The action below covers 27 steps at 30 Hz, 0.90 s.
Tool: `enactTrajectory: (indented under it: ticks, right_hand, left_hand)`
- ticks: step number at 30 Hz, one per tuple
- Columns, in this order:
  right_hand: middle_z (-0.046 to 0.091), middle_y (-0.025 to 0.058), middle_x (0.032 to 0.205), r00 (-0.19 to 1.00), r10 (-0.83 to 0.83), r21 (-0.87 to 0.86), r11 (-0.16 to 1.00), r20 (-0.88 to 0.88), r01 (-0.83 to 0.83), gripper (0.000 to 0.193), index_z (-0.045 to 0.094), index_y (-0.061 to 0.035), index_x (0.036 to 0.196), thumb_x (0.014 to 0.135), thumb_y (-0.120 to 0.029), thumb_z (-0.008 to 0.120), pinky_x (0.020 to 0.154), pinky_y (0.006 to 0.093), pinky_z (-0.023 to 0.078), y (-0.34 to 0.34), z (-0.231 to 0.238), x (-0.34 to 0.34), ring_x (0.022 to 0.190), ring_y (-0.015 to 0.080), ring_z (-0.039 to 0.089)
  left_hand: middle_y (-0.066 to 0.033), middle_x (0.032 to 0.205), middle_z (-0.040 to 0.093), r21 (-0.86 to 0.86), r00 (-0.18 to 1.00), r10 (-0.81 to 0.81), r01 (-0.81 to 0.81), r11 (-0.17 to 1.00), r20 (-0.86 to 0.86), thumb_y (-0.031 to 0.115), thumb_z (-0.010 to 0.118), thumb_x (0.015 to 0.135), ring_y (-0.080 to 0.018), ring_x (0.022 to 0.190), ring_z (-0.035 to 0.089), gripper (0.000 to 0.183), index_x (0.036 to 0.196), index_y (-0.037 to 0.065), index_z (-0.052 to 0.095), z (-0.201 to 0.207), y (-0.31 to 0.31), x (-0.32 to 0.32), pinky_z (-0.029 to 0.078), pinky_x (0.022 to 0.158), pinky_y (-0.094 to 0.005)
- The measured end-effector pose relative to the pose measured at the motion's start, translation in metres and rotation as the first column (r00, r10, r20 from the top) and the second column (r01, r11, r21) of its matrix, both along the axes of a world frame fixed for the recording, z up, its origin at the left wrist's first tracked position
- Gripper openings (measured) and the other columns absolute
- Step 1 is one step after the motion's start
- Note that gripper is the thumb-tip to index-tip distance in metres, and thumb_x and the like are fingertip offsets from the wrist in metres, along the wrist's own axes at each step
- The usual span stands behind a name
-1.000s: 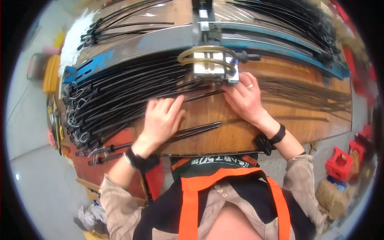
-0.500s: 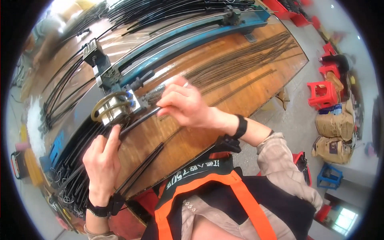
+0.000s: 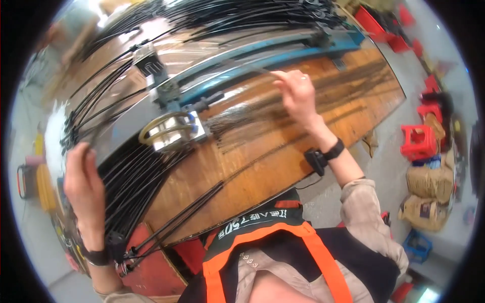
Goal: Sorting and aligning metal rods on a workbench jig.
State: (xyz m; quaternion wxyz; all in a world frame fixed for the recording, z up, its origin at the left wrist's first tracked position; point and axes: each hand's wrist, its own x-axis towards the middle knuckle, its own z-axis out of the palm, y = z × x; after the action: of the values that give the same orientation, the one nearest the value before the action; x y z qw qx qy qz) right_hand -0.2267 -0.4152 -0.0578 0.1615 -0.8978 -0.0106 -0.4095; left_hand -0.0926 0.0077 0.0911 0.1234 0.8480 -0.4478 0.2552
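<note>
A grey floor ran around the wooden table (image 3: pixel 184 184), with a red stool (image 3: pixel 418 141), brown sacks (image 3: pixel 429 184) and a blue stool (image 3: pixel 417 246) off to the right. A blue rail (image 3: pixel 283 58) crossed the table at a slant, and beyond it lay a dark heap (image 3: pixel 227 20) of more cables. A silver block (image 3: pixel 174 141) with a looped hose (image 3: pixel 146 134) sat at the near side of the rail, between the two hands and well apart from both.

The left hand (image 3: pixel 85 184) was raised at the table's left end, its fingers pointing away from the body. The black cables (image 3: pixel 134 182) lay just to its right, fanning from the block back toward that wrist. Whether its fingers were closed on a cable could not be told.

The right hand (image 3: pixel 298 96) hung well to the right of the block, near the rail, its thumb and forefinger drawn close at the tips. Blur hid whether anything thin was pinched there. The brown wires (image 3: pixel 348 78) spread over the wood beside and beyond this hand, to its right.

Nearer the body, front cables (image 3: pixel 194 204) lay slantwise on the table, well apart from the right hand.
</note>
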Motion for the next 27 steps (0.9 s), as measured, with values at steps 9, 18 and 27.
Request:
enactTrajectory:
  ticks: [9,18,27]
  right_hand:
    - [0.073,0.0058,0.089,0.812,0.583,0.492,0.718,-0.038,-0.493,0.010,0.070,-0.0039,0.098,0.091,-0.011,0.067,0.072,0.0275,0.052,0.119,0.057,0.147,0.075,0.0117,0.066]
    - [0.068,0.0035,0.078,0.774,0.622,0.128,0.783,-0.123,-0.609,0.010,0.073,-0.0149,0.091,0.088,-0.024,0.071,0.084,0.0330,0.038,0.149,0.055,0.196,0.080,0.0215,0.060]
    - [0.063,-0.0014,0.077,0.917,0.389,-0.364,0.845,-0.085,-0.392,0.011,0.064,-0.0153,0.078,0.086,-0.019,0.069,0.094,0.0409,0.032,0.127,0.055,0.195,0.085,0.0192,0.058]
  left_hand:
    - [-0.0178,0.087,0.062,-0.192,0.978,0.210,-0.205,0.960,0.006,0.007,0.060,0.096,-0.0315,0.074,0.060,0.019,0.114,-0.001,0.062,0.019,0.046,0.018,0.049,0.070,-0.0359]
    - [-0.0159,0.084,0.061,-0.153,0.927,0.339,-0.363,0.919,-0.164,0.006,0.060,0.096,-0.0250,0.066,0.055,0.020,0.114,0.000,0.062,-0.007,0.105,-0.002,0.046,0.063,-0.0340]
    - [-0.0166,0.081,0.058,-0.171,0.940,0.297,-0.325,0.930,-0.171,0.007,0.062,0.094,-0.0308,0.069,0.057,0.021,0.114,0.001,0.063,-0.020,0.097,0.027,0.047,0.063,-0.0352]
